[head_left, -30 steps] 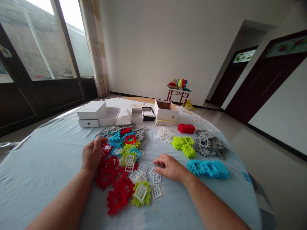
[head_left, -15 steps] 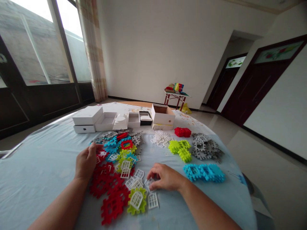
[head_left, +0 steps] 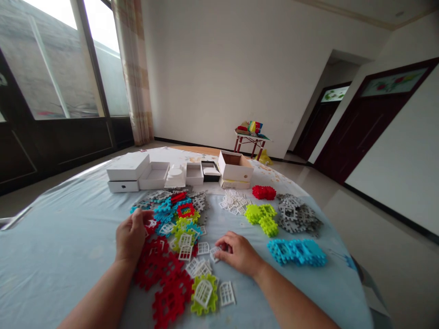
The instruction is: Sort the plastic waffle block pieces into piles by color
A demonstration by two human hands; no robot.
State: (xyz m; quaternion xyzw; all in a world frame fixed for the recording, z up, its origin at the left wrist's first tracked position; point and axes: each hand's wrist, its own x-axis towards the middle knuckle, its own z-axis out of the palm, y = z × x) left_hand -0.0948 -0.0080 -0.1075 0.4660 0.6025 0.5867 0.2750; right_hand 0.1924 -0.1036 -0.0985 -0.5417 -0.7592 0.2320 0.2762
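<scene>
My right hand (head_left: 239,254) pinches a small white toy window frame (head_left: 215,254) between thumb and fingers, just above the blue cloth. Below it lie more white window pieces (head_left: 227,293), one of them on a lime-green notched building plate (head_left: 205,307). My left hand (head_left: 131,234) is closed at the left edge of the mixed pile, its fingertips by a red plate. What those fingers hold, if anything, is hidden. Red notched plates (head_left: 169,299) spread between my hands, with blue plates (head_left: 164,211) and grey plates farther back.
Sorted piles stand on the right: white pieces (head_left: 235,202), lime-green plates (head_left: 262,217), red plates (head_left: 264,192), grey plates (head_left: 298,214) and blue plates (head_left: 297,252). White boxes (head_left: 128,167), open trays and a taller open box (head_left: 236,167) line the back of the round table.
My right hand has closed on a white window frame and moved it slightly away from the others. The left hand stays by the red plates. The camera view has shifted a little.
</scene>
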